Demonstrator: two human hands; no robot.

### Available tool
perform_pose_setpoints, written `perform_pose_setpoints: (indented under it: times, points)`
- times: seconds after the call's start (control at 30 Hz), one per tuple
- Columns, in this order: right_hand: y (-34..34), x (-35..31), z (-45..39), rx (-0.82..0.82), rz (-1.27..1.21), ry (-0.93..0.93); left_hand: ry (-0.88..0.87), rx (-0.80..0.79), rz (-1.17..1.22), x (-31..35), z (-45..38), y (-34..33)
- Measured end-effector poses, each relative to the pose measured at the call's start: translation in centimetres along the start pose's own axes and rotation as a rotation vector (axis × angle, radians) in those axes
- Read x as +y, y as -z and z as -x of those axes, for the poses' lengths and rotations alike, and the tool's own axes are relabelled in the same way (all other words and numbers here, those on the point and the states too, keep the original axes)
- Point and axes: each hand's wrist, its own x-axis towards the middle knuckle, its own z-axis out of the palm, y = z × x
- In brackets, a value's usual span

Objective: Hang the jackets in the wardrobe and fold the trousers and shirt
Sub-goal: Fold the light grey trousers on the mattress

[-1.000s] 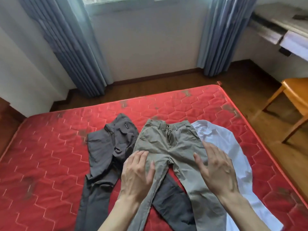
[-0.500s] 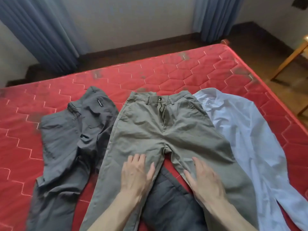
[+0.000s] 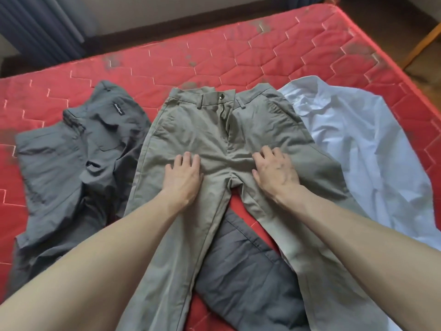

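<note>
The khaki trousers [image 3: 214,130] lie flat, front up, in the middle of the red quilted mattress [image 3: 214,51], waistband toward the far edge and legs running back toward the person. Both hands rest on them at the top of the legs, either side of the crotch seam: the left hand [image 3: 182,176] palm down with fingers slightly bent and fingertips pressing into the cloth, the right hand [image 3: 276,173] likewise, its fingers a little more crooked, neither grasping any fold. Just to the left a pair of dark grey trousers [image 3: 78,158] lies rumpled, one leg passing under the khaki pair and showing between its legs. On the right a pale blue shirt [image 3: 362,144] is spread out, its edge tucked beneath the khaki trousers. A blue curtain [image 3: 40,27] hangs beyond the bed.
</note>
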Motion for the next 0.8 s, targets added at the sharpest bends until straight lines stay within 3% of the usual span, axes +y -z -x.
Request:
perform_pose_setpoints:
  times: [0.3,0.53,0.63,0.8]
  points:
    - [0.9,-0.2,2.4,0.115,-0.204,0.027,-0.204,0.062,-0.098,-0.8,0.5,1.7]
    - [2.5,-0.3,8.4,0.032,-0.278,0.132,-0.366,0.098,-0.048,-1.1,7.7,3.7]
    - [2.3,-0.7,11.3,-0.109,-0.234,0.148,-0.411,-0.026,-0.097,-0.2,11.4,4.0]
    - [2.5,-0.8,15.1,-0.554,-0.229,0.195,-0.547,-0.302,-0.147,2.2,16.5,3.7]
